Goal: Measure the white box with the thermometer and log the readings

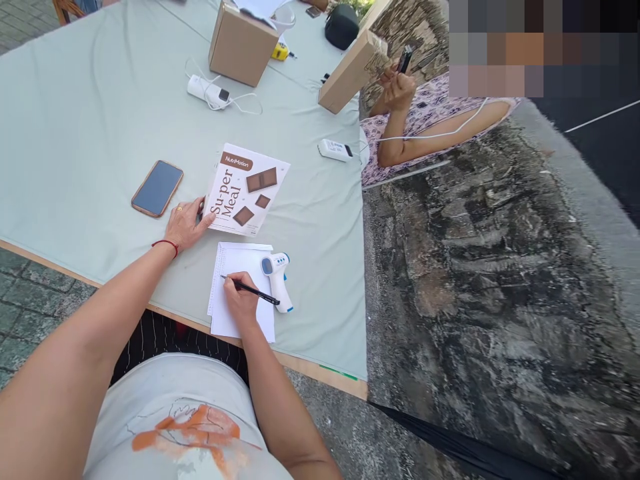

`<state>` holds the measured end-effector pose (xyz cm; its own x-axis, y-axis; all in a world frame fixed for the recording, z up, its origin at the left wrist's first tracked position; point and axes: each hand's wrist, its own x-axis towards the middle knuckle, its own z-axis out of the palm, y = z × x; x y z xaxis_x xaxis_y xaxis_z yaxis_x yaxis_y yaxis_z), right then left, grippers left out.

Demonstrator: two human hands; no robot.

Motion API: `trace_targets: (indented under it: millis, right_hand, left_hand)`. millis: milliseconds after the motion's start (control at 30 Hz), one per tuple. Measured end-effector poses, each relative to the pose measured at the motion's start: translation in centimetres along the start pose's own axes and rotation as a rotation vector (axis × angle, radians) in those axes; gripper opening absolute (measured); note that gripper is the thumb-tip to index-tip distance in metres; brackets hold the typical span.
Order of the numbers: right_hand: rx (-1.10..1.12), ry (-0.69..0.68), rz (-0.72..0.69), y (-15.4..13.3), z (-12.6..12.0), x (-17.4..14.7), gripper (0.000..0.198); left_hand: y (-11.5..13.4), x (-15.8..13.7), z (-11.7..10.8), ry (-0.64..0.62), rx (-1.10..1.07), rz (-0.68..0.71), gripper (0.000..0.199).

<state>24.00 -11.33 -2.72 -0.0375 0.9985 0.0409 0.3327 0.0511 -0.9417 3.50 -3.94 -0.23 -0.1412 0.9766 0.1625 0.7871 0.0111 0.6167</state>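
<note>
My left hand [187,222] grips the lower left corner of a white box [249,190] printed "NutriMotion Su-per Meal" with brown squares, thumb on its front face. Between the fingers of my right hand [243,298] is a black pen [257,292], its tip at the left side of a white sheet of paper [233,263] on a small stack. A white infrared thermometer [278,283] lies against the right edge of the papers. Left of the box rests a phone [157,188] with a dark screen and a brown case.
Farther back on the cloth-covered table [100,147] are a white corded device [208,92], a cardboard box [243,43], a yellow tool [281,52] and a black case [341,27]. A second white device [335,150] and a long carton [350,73] sit near a co-worker's raised hands [399,90].
</note>
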Motion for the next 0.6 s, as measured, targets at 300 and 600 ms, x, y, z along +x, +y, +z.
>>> trace_targets:
  millis: [300,600]
  right_hand:
    - [-0.010,-0.017,-0.011,0.12,-0.03,0.06,0.012]
    - [0.000,0.006,-0.020,0.12,-0.12,-0.05,0.014]
  left_hand:
    - [0.06,-0.01,-0.03,0.001,0.003,-0.009,0.058]
    - [0.11,0.05,-0.07,0.005,-0.002,-0.008,0.059]
